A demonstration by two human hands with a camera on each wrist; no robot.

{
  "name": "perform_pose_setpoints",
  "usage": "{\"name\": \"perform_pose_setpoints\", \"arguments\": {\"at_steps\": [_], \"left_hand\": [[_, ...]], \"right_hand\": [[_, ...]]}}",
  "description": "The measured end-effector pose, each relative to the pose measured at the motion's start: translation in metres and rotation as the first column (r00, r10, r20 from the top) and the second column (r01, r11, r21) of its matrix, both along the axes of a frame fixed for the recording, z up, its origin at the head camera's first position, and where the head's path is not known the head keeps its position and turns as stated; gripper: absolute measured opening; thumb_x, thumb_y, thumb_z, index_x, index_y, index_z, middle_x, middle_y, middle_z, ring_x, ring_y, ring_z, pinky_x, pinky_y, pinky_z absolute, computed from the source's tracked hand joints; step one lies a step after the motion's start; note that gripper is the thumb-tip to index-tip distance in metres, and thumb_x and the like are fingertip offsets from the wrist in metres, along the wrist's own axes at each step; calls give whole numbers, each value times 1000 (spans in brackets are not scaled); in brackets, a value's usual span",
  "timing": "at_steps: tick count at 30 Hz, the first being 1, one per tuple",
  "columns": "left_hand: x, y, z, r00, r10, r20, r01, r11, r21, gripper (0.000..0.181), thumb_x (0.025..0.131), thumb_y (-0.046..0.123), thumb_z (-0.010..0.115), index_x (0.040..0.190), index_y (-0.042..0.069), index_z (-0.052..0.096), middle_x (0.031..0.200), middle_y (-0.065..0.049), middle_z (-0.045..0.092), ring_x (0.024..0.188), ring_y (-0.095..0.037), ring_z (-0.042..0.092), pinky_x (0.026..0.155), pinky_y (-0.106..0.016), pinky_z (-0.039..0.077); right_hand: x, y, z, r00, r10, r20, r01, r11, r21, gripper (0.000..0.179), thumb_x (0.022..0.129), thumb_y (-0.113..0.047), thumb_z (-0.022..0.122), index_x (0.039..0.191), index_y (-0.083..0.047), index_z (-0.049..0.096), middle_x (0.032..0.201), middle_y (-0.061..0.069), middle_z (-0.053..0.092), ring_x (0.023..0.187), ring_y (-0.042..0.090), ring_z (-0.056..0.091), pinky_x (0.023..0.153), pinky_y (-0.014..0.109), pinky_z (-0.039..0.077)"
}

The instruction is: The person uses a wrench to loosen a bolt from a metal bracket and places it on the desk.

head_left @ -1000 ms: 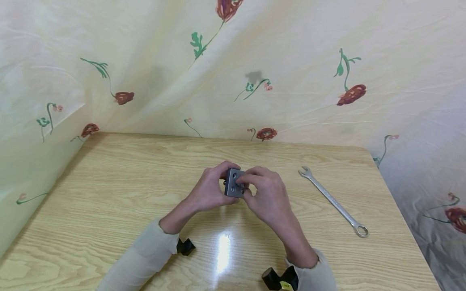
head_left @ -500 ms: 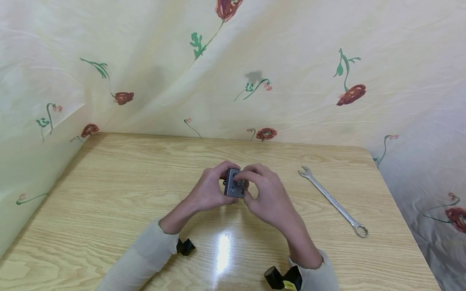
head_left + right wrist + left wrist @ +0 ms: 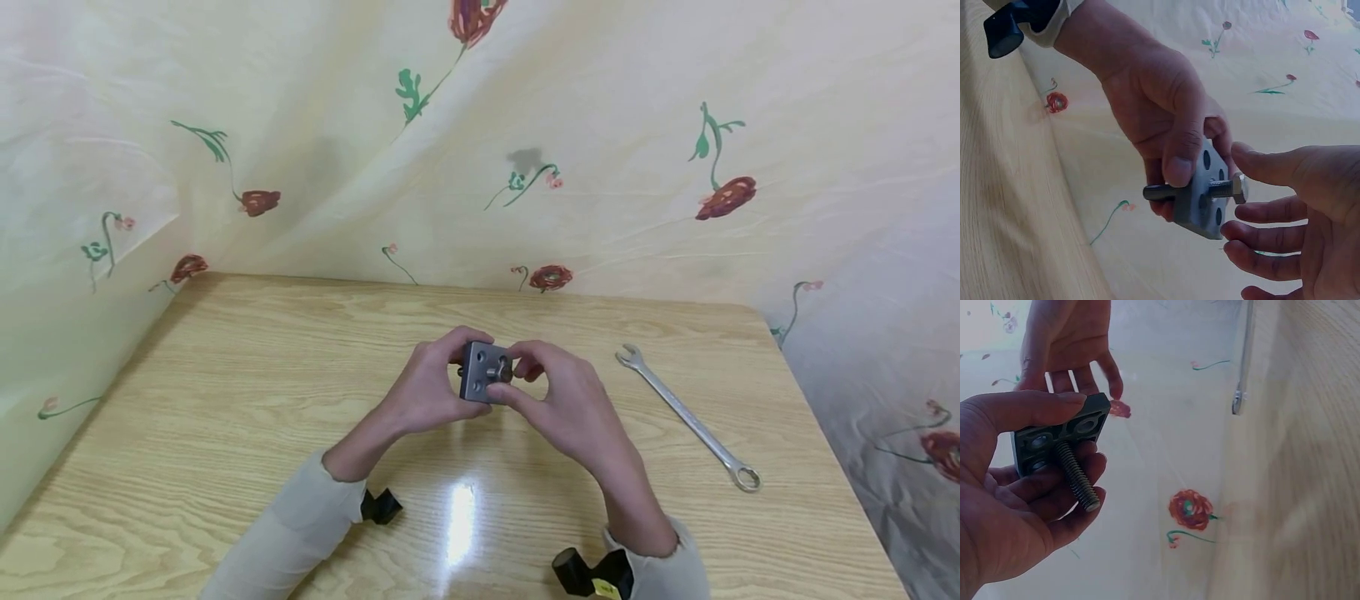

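- The left hand (image 3: 423, 379) grips a metal block (image 3: 477, 372), thumb along one edge and fingers along the opposite one.
- The right hand (image 3: 558, 392) is just beside the block, its fingers loosely bent about the head of a bolt (image 3: 1225, 187); in the right wrist view, thumb and fingers stand apart from that head, pinching nothing.
- Pale sleeves cover both forearms: the left sleeve (image 3: 285, 533) and the right sleeve (image 3: 671, 567). A black fitting sits at each cuff, one at the left (image 3: 382, 507) and a larger one at the right (image 3: 573, 571), which bears a yellow label.
- The block is held up off the table, tilted between the hands. It has round holes near its corners, and the bolt runs through its middle: the head faces the right hand, and the threaded end sticks out on the other side.
- The table (image 3: 247, 367) has a light wood-grain top with some shine; a white glare (image 3: 461, 525) lies on it, between the forearms.
- On the right part of the table a silver wrench (image 3: 682, 410) lies slantwise, ring end nearer, forked end farther off.
- The tabletop's far right corner is rounded.
- Beyond the far edge and along both sides hangs cream cloth (image 3: 330, 167), printed with red flowers (image 3: 551, 277) on green stems; on the right it looks greyer and more creased.
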State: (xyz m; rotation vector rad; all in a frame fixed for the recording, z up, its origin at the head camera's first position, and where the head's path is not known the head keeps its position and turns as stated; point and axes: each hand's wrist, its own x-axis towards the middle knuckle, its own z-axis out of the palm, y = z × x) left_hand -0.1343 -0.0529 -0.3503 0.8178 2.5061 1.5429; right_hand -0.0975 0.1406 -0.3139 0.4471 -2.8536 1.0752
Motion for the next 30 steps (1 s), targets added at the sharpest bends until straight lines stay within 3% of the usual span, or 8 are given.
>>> {"name": "perform_pose_setpoints", "arguments": {"at_steps": [9,19,23,30], "left_hand": [[6,-4,10,1000,17,-23,-17,1000,-15,68,63,3,85,124,4,54,105,-12,72,98,-24,70,89,-41,54],[18,5,5,995,4,-97,-6,1000,-20,66,63,7,86,121,4,55,104,-10,73,88,-19,70,79,-27,55],[21,6,4,995,21,-102,-22,1000,-15,67,62,6,86,121,4,55,103,-10,73,88,-19,71,79,-27,55],[26,3,8,995,40,-90,-40,999,0,67,62,7,86,121,3,55,101,-10,73,90,-19,71,81,-29,55]], "right_hand": [[2,-5,2,999,-25,-45,24,999,-24,31,79,-30,78,104,-13,70,79,-3,66,72,10,57,57,21,40],[7,-6,6,997,-73,-6,73,997,7,16,83,-28,75,89,-13,73,69,-3,68,61,5,55,53,20,41],[9,-7,7,999,-41,-10,41,999,6,13,85,-27,73,89,-14,75,71,-5,69,62,4,55,55,19,43],[14,-6,9,989,45,-139,-44,999,8,16,79,-19,78,94,-13,75,81,-4,70,72,5,59,61,19,43]]}}
